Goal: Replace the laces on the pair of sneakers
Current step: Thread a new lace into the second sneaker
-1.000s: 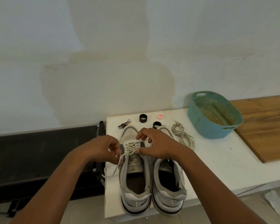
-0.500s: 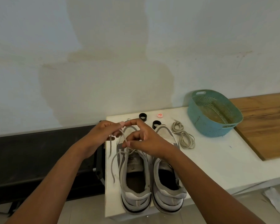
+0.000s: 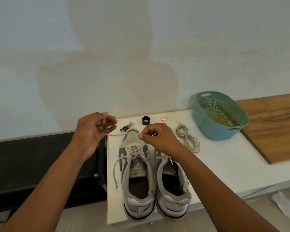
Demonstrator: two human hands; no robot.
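Two grey-and-white sneakers stand side by side on the white table (image 3: pixel 224 164), toes pointing away from me. The left sneaker (image 3: pixel 136 174) has a beige lace (image 3: pixel 124 134) crossed through its front eyelets. My right hand (image 3: pixel 159 139) pinches this lace above the toe. From there the lace runs straight left to my left hand (image 3: pixel 92 131), whose curled fingers seem to hold its end. The lace's other end hangs in a loop left of the shoe. On the right sneaker (image 3: pixel 172 185) no crossed lace shows; my right forearm covers its front.
A loose coiled lace (image 3: pixel 189 139) lies right of the shoes. Behind them sit a black ring (image 3: pixel 145 120), a red-and-white cap (image 3: pixel 163 118) and a small metal clip (image 3: pixel 126 128). A teal basket (image 3: pixel 206 124) and wooden board (image 3: pixel 274 124) are at right; a black surface (image 3: pixel 32 164) is at left.
Both hands lifted off the left sneaker's eyelets and moved apart. The lace end is now drawn out straight between them above the toe.
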